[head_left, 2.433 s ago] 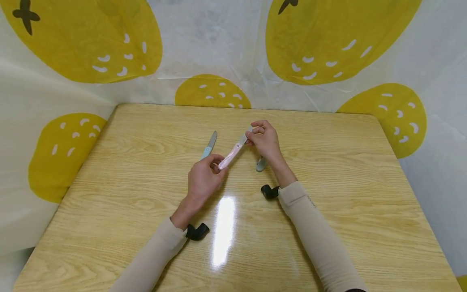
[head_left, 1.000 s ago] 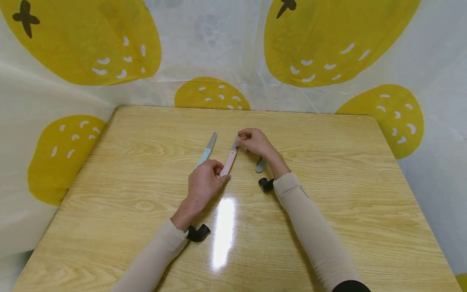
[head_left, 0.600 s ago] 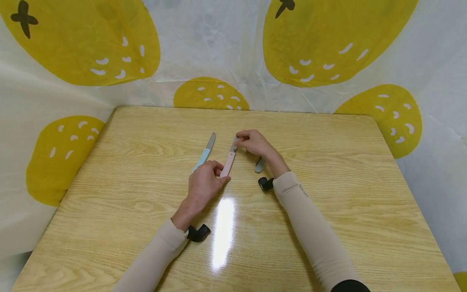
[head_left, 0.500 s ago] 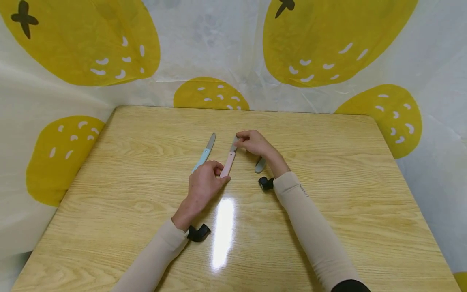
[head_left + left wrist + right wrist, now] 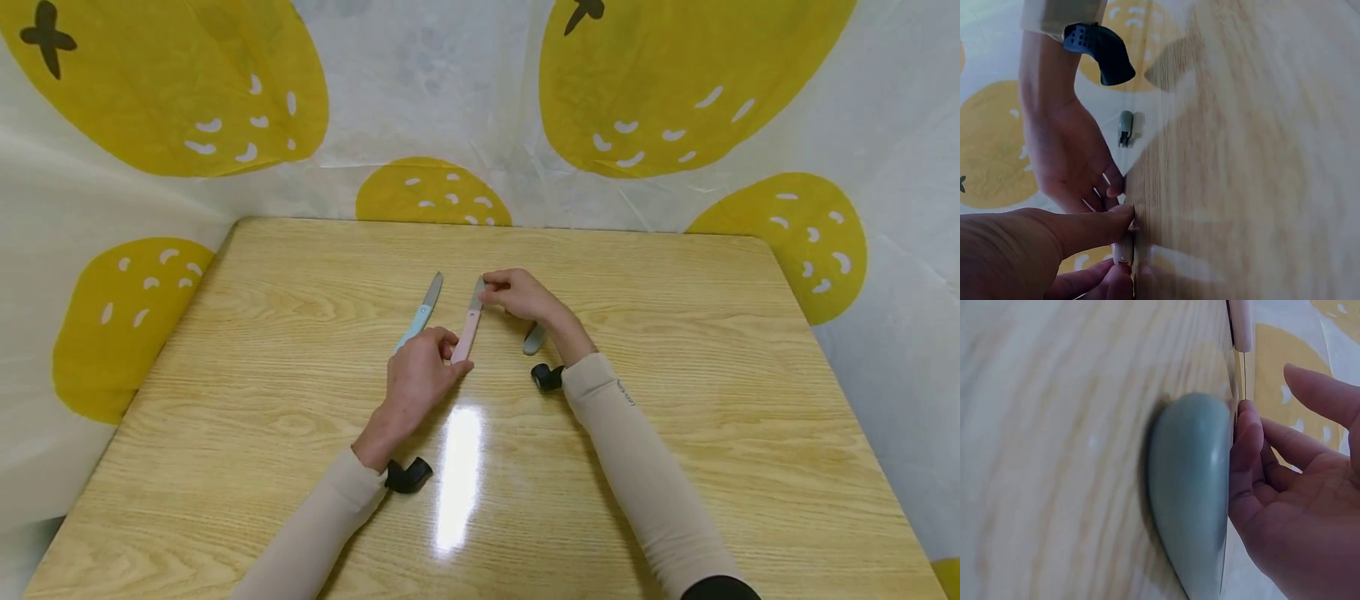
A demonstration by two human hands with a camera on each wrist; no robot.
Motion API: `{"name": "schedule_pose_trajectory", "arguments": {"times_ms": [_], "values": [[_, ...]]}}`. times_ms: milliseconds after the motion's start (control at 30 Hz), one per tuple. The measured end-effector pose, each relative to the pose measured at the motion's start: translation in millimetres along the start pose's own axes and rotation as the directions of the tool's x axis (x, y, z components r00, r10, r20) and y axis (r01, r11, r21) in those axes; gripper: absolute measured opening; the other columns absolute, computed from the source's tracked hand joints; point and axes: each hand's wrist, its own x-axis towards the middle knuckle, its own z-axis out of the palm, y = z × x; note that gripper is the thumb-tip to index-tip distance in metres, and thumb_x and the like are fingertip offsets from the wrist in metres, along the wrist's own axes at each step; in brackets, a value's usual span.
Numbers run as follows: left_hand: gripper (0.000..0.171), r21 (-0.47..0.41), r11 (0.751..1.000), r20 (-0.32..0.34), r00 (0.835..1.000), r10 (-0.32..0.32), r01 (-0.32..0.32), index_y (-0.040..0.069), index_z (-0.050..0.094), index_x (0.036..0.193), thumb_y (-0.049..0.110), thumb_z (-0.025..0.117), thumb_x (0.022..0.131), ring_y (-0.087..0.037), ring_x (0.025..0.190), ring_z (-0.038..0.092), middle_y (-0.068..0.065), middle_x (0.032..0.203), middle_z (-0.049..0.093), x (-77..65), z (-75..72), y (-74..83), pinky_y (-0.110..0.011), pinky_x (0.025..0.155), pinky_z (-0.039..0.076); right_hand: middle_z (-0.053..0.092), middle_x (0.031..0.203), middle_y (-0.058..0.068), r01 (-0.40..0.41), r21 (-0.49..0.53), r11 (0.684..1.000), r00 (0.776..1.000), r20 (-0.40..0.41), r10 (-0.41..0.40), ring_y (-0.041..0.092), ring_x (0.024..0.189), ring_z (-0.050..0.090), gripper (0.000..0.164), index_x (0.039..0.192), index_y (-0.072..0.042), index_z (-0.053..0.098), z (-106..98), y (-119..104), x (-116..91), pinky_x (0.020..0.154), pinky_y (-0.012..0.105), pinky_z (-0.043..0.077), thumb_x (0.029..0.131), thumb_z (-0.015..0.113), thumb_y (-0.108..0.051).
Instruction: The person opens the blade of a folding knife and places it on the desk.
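Note:
A pink-handled knife (image 5: pixel 467 335) lies low over the table, blade pointing away from me, about parallel to a knife with a light-blue handle (image 5: pixel 417 322) on its left. My left hand (image 5: pixel 420 375) pinches the end of the pink handle between thumb and fingers and covers the light-blue handle's near end. At the blade tip, my right hand (image 5: pixel 525 296) touches with its fingertips; the right wrist view shows its thumb (image 5: pixel 1319 390) held apart. A grey-green object with a rounded end (image 5: pixel 1188 487), like a folded knife, lies partly under the right wrist.
The wooden table (image 5: pixel 712 375) reaches back to a white curtain (image 5: pixel 442 83) with large yellow fruit prints. Black curved mounts (image 5: pixel 408 476) sit at both wrists. A bright light reflection (image 5: pixel 459 479) shows on the table front.
Both hands have brought the pink-handled knife down to the table and turned it nearly in line with the blue one. Over the last half second its blade end has shifted slightly left.

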Motion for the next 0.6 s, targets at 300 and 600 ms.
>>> {"name": "schedule_pose_trajectory", "arguments": {"times_ms": [300,600], "values": [[0.039,-0.010,1.000,0.010,1.000,-0.013,0.013,0.011,0.075,0.110,0.029,0.092,0.080,-0.014,0.070,0.061,0.000,0.089,0.071,-0.6,0.4,1.2,-0.029,0.060,0.048,0.063,0.139,0.018,-0.012,0.005,1.000,1.000,-0.004,0.012,0.022,0.099,0.060,0.054,0.154,-0.002,0.048,-4,2,-2,0.082,0.028,0.050,0.106,0.060,-0.025],[0.043,-0.015,0.997,-0.032,0.997,0.075,-0.076,0.009,0.073,0.117,0.026,0.091,0.081,-0.016,0.079,0.063,-0.004,0.102,0.066,-1.9,-0.9,6.7,-0.033,0.067,0.055,0.066,0.131,0.022,0.020,0.019,1.000,0.992,-0.126,-0.017,0.036,0.105,0.066,0.043,0.145,-0.002,0.058,-17,-1,-22,0.088,0.045,0.056,0.107,0.059,-0.023]]}}
